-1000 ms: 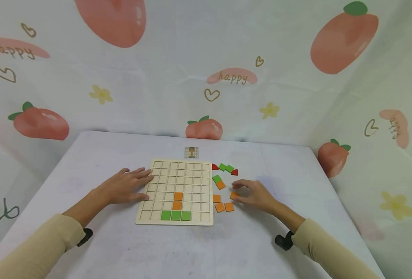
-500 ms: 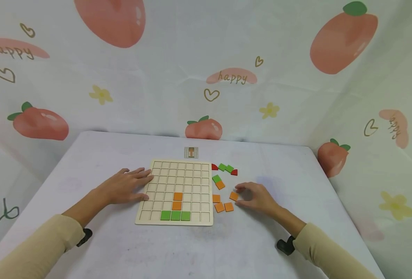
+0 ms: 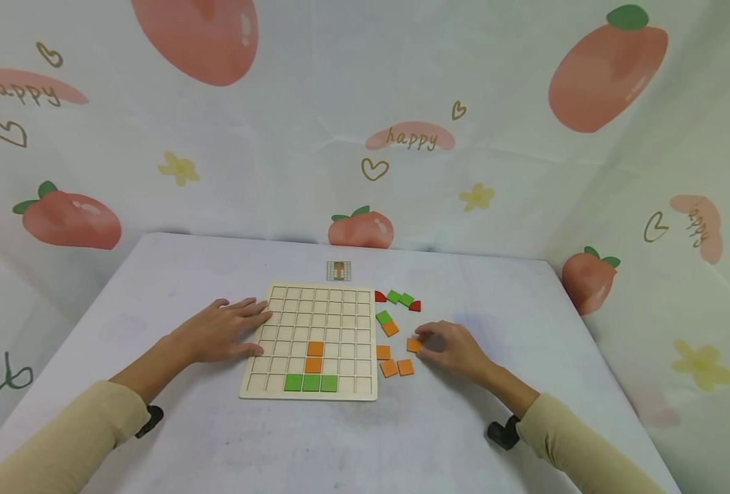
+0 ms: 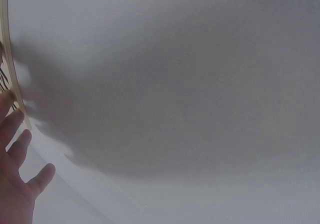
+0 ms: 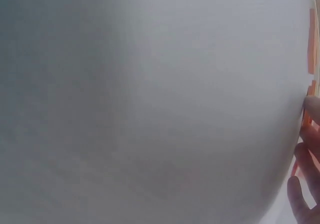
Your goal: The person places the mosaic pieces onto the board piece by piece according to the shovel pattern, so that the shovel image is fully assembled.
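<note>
In the head view, my left hand (image 3: 219, 333) rests with spread fingers on the left edge of a pale gridded board (image 3: 286, 320). Its fingertips also touch the board's rim in the left wrist view. Three green squares (image 3: 311, 383) lie in the board's nearest row, with two orange squares (image 3: 313, 365) in line above the middle one. My right hand (image 3: 454, 348) is right of the board, its thumb at the right edge of a loose orange tile (image 3: 413, 345) and its fingers loosely bent. In the right wrist view, fingertips meet an orange tile (image 5: 306, 115) at the frame's edge.
Several loose orange tiles (image 3: 405, 367) lie right of the board, with green tiles (image 3: 393, 296) and two red pieces (image 3: 415, 306) farther back. A small patterned card (image 3: 339, 271) lies behind the board. A printed cloth (image 3: 278, 137) hangs behind the white table (image 3: 217, 439).
My right hand drew back slightly right from the loose orange tile, then came back to its edge. My left hand and the tiles on the board have stayed put.
</note>
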`<state>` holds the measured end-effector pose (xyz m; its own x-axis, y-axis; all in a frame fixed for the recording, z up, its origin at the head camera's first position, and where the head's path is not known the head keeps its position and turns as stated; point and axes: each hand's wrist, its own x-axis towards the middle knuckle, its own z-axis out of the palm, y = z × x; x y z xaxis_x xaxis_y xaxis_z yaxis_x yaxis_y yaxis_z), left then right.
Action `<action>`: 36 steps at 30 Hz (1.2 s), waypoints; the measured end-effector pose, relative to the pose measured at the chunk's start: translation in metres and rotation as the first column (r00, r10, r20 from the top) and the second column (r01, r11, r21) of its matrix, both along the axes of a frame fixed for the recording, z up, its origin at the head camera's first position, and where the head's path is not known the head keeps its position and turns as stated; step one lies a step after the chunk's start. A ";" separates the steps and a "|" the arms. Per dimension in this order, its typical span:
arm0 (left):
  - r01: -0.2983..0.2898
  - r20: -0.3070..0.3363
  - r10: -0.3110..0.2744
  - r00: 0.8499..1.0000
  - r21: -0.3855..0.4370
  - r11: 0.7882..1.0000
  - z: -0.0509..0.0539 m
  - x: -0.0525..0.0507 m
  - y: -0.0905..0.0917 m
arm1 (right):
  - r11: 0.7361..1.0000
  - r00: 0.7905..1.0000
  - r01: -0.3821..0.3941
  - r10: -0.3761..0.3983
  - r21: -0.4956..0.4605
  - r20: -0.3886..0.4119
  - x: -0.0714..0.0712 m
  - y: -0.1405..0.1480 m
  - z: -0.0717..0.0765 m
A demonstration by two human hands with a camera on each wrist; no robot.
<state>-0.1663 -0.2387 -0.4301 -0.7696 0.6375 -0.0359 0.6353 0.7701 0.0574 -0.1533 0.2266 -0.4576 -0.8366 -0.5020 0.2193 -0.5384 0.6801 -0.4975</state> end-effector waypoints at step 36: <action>0.017 -0.025 -0.017 1.000 0.007 1.000 -0.003 -0.002 -0.001 | 0.995 0.991 -0.100 0.098 0.022 0.091 -0.030 -0.132 0.024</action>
